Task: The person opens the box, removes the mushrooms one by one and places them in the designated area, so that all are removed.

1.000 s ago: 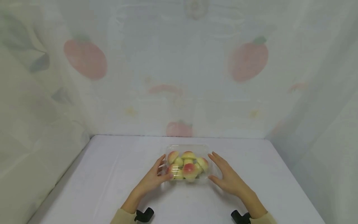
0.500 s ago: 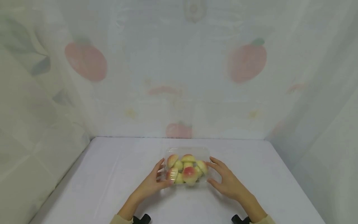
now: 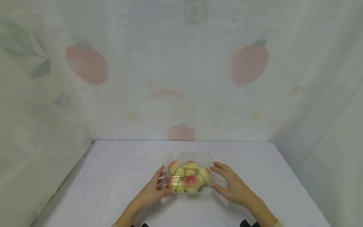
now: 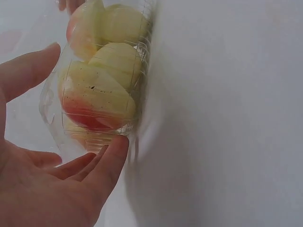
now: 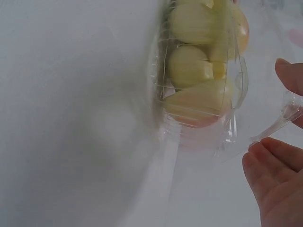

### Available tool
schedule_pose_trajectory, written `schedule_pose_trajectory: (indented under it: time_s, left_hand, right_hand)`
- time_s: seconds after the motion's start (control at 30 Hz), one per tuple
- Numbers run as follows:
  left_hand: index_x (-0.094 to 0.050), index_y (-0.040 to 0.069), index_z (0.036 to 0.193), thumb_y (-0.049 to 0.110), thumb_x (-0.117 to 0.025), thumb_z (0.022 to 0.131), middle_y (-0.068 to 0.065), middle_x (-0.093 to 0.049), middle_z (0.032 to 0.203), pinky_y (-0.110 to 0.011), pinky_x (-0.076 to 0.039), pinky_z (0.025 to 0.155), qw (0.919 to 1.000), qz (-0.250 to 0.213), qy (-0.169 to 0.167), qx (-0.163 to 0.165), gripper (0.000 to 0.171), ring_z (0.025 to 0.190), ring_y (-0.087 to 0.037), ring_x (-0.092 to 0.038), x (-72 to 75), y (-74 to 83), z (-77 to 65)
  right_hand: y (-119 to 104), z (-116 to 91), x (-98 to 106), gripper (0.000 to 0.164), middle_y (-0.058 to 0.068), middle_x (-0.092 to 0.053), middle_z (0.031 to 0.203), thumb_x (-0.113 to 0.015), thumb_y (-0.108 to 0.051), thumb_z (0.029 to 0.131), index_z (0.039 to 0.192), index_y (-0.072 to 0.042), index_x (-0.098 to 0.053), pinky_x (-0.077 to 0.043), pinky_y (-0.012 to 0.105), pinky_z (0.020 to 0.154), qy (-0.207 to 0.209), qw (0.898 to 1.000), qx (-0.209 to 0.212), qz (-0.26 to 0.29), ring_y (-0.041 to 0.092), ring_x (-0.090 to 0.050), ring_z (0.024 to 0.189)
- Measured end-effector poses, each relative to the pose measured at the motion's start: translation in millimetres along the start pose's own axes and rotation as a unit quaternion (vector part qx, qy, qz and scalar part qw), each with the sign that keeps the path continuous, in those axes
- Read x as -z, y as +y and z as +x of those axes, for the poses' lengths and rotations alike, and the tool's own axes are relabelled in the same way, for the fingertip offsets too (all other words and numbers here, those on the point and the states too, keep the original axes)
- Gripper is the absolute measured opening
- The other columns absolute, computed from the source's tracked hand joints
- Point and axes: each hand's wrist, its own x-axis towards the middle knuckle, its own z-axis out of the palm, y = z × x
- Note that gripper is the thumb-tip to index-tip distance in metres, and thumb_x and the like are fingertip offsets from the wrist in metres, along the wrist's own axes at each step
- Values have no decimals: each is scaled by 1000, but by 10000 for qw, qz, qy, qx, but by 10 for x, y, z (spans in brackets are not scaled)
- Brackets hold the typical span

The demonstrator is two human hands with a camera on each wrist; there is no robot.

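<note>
A clear plastic clamshell box (image 3: pixel 198 155) stands on the white table, holding several yellow-and-red, mushroom-shaped pieces (image 3: pixel 191 182). At its left end is my left hand (image 3: pixel 150 190), its thumb by the near side and its fingers curved around the end. The left wrist view shows those fingertips against the lower wall, beside a piece with a red patch. My right hand (image 3: pixel 235 188) holds the opposite end. Up close in the right wrist view, a clear plastic flange (image 5: pixel 274 128) lies between this hand's thumb and fingers, standing out from the box wall.
White cloth covers the table (image 3: pixel 119 164). Behind it hangs a pale curtain (image 3: pixel 181 63) with printed red fruit, and more curtain encloses the left and right sides. Dark wrist mounts (image 3: pixel 248 224) show at the bottom edge.
The box and both hands have shifted a little toward me, while the whole view has tilted slightly upward. The right fingers have come closer in on the box's right end.
</note>
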Motion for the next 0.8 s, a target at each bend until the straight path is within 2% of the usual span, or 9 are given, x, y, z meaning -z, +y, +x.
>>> schedule_pose_trajectory:
  time_s: [0.23,0.5,0.67,0.8]
  left_hand:
    - [-21,7,161,30,-85,83,-27,-37,155,-50,-48,104,9999,38,-126,-44,104,135,-44,-46,0,25,-33]
    - [-19,9,162,29,-85,84,-28,-36,155,-50,-47,106,9997,32,-234,-111,104,138,-45,-43,14,-6,-14]
    - [-20,9,162,28,-84,84,-25,-37,155,-52,-45,107,9995,-27,-279,-140,102,140,-44,-42,29,-17,9]
    - [-23,7,160,27,-84,85,-24,-37,156,-52,-45,107,9993,-35,-312,-185,98,140,-44,-42,31,2,1]
  right_hand:
    - [-27,50,66,62,3,-45,153,-80,-24,90,146,-23,-53,-47,56,103,25,9999,149,-25,32,-47,138]
    - [-70,163,118,59,7,-50,150,-81,-17,88,142,-14,-57,-47,56,103,250,9987,410,144,32,-50,135]
    - [-85,215,131,55,8,-54,146,-80,-18,89,139,-13,-60,-47,56,103,414,9978,465,219,31,-51,134]
    - [-89,241,132,53,4,-55,145,-80,-16,89,138,-14,-61,-47,53,103,553,9969,470,294,29,-52,133]
